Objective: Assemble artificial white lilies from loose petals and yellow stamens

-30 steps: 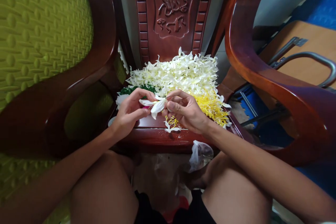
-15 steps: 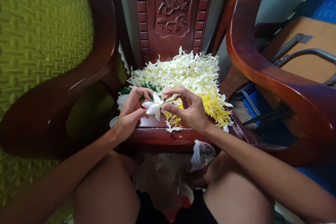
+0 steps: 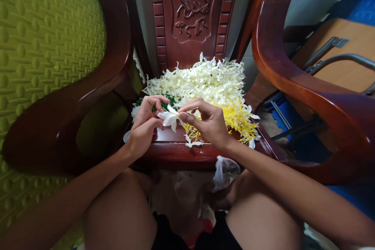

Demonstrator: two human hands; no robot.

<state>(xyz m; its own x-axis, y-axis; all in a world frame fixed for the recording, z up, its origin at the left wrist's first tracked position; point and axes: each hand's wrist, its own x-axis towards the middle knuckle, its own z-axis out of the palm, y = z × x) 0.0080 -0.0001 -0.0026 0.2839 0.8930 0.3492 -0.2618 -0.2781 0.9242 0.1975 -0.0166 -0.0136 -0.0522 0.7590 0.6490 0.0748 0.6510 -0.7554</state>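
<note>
Right fingers now pinch the white flower at its base; half a second ago thumb and index stood apart along the stem. Flower has also turned from face-on to more side-on, petals toward the left hand. Left fingers are curled at the petal tips (can't tell if they grip or just steady). Flower is held up between both hands, above the front of the chair seat. My read: right hand has the firmer hold, left is probably working the petals, and this piece is still in hand, not set down. Pile of white flowers, yellow strands and loose white petal piece on the seat look unchanged. Thin stem pokes out past the right fingers.
</note>
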